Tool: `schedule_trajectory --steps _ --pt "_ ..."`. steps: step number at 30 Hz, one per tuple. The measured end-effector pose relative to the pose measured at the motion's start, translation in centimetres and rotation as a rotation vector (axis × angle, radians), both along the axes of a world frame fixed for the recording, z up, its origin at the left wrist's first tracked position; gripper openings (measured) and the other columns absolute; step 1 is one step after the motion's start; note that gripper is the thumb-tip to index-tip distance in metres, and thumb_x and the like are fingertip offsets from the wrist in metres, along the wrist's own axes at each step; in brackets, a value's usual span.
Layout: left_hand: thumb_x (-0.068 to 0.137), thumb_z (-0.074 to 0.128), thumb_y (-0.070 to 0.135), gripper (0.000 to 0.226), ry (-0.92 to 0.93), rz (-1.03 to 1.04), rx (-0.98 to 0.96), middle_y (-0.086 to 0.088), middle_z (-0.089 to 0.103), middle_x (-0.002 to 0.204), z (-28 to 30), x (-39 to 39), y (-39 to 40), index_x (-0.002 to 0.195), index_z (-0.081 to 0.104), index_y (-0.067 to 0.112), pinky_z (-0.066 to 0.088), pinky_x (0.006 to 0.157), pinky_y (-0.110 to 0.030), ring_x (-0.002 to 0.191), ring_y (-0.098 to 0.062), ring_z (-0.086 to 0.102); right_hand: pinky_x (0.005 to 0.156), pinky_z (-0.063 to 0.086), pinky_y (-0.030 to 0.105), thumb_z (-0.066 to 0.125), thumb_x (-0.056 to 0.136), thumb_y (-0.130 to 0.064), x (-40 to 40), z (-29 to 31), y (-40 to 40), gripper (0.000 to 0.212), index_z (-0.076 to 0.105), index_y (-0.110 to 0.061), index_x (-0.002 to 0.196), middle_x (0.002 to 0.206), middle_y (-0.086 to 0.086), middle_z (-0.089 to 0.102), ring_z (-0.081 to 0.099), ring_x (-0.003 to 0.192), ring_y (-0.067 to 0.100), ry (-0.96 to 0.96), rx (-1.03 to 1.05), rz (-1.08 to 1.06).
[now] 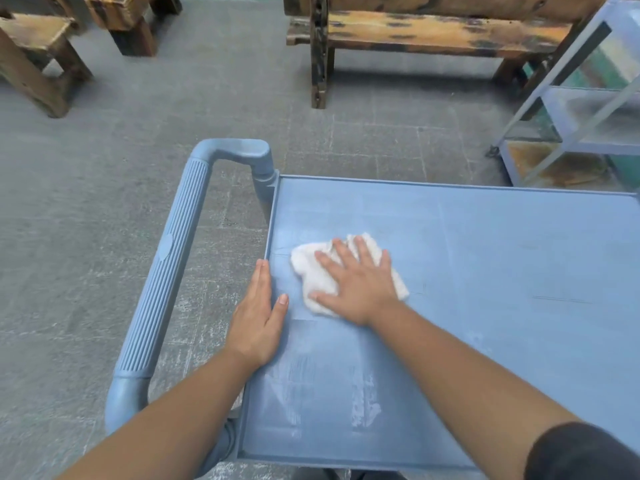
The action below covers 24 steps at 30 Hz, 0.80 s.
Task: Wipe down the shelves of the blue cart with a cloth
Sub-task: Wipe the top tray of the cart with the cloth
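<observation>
The blue cart's top shelf (485,258) fills the lower right of the head view, with pale streaks near its front. A crumpled white cloth (304,268) lies near the shelf's left edge. My right hand (356,282) presses flat on the cloth, fingers spread and straight. My left hand (258,313) rests flat along the shelf's left rim, thumb on the shelf surface. The cart's ribbed blue handle (169,271) runs down the left side. The lower shelves are hidden under the top one.
A weathered wooden bench (426,32) stands beyond the cart, and wooden stools (31,46) sit at the far left. A pale metal rack (581,109) with shelves stands at the right. Grey concrete floor (104,150) surrounds the cart.
</observation>
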<state>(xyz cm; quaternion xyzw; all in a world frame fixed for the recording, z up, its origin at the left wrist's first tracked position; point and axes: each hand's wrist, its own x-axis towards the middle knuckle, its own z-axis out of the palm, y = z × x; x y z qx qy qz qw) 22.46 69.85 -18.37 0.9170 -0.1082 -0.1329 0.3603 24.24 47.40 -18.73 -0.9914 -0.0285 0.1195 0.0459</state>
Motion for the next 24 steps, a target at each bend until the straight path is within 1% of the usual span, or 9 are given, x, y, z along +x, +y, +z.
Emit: schedule_trajectory --steps 2,5,8,12,14,17,21,23,24 --pt "0.094 0.021 0.052 0.068 -0.023 -0.006 0.023 0.015 -0.013 0.16 -0.1 0.0 0.1 0.15 -0.011 0.031 0.004 0.116 -0.027 0.14 0.012 -0.015 0.107 0.004 0.068 0.009 0.069 -0.092 3.5 -0.1 -4.2 0.085 -0.001 -0.056 0.146 0.164 -0.014 -0.001 -0.008 0.15 0.026 -0.006 -0.02 -0.111" --pt "0.094 0.019 0.056 0.065 -0.038 -0.009 0.036 0.015 -0.012 0.161 -0.4 0.1 0.1 0.147 -0.013 0.037 0.008 0.117 -0.033 0.142 0.009 -0.013 0.106 0.008 0.069 0.008 0.068 -0.093 6.3 -0.4 -9.1 0.086 0.002 -0.056 0.146 0.163 -0.015 -0.001 -0.006 0.15 0.027 0.011 0.008 -0.332" --pt "0.091 0.016 0.061 0.07 -0.041 -0.004 0.029 0.016 -0.013 0.161 -0.6 0.2 0.1 0.15 -0.011 0.036 0.01 0.12 -0.039 0.144 0.005 -0.011 0.103 0.01 0.068 0.004 0.07 -0.091 6.0 -0.7 -8.8 0.086 0.0 -0.054 0.147 0.164 -0.015 0.001 -0.004 0.15 0.027 -0.027 -0.034 -0.366" --pt "0.091 0.017 0.064 0.071 -0.046 -0.001 0.04 0.017 -0.014 0.16 -0.7 0.3 0.3 0.153 -0.005 0.036 0.016 0.119 -0.043 0.148 -0.003 -0.004 0.102 0.008 0.067 0.007 0.071 -0.091 2.3 -1.0 -4.5 0.087 -0.003 -0.051 0.147 0.164 -0.012 0.004 -0.002 0.15 0.029 -0.023 -0.02 -0.231" --pt "0.091 0.018 0.062 0.072 -0.042 0.001 0.062 0.013 -0.011 0.162 -0.4 0.3 0.1 0.155 -0.001 0.032 0.018 0.119 -0.047 0.149 -0.01 0.001 0.102 0.006 0.067 0.011 0.072 -0.09 -0.9 -0.9 -2.0 0.086 -0.002 -0.051 0.147 0.164 -0.01 0.006 -0.002 0.149 0.031 -0.008 -0.016 -0.149" --pt "0.092 0.021 0.057 0.072 -0.04 -0.006 0.108 0.005 -0.007 0.164 0.2 0.2 -0.1 0.155 0.004 0.027 0.021 0.117 -0.051 0.15 -0.017 0.004 0.103 0.003 0.068 0.019 0.074 -0.087 -6.4 -0.1 2.2 0.084 0.004 -0.05 0.148 0.164 -0.006 0.011 -0.001 0.149 0.034 0.009 0.004 -0.009" --pt "0.094 0.021 0.053 0.07 -0.047 -0.026 0.166 -0.001 -0.006 0.164 0.7 0.0 0.0 0.156 0.006 0.023 0.021 0.116 -0.054 0.15 -0.024 0.005 0.104 0.007 0.073 0.031 0.079 -0.081 -14.4 0.4 5.5 0.08 0.017 -0.045 0.149 0.163 0.0 0.019 0.009 0.148 0.042 0.046 0.11 0.279" --pt "0.096 0.022 0.052 0.069 -0.052 -0.038 0.173 -0.002 -0.006 0.164 0.7 -0.1 0.1 0.156 0.006 0.021 0.02 0.116 -0.055 0.15 -0.025 0.004 0.107 0.005 0.071 0.031 0.083 -0.079 -16.6 0.7 5.3 0.077 0.017 -0.044 0.15 0.163 -0.001 0.016 0.007 0.148 0.04 0.049 0.102 0.342" --pt "0.097 0.022 0.052 0.069 -0.052 -0.04 0.181 -0.002 -0.006 0.164 0.6 -0.1 0.1 0.156 0.005 0.02 0.02 0.116 -0.056 0.15 -0.026 0.004 0.11 0.0 0.068 0.028 0.083 -0.078 -17.0 0.9 4.9 0.076 0.015 -0.045 0.15 0.164 -0.004 0.011 0.001 0.149 0.036 0.061 0.108 0.335"
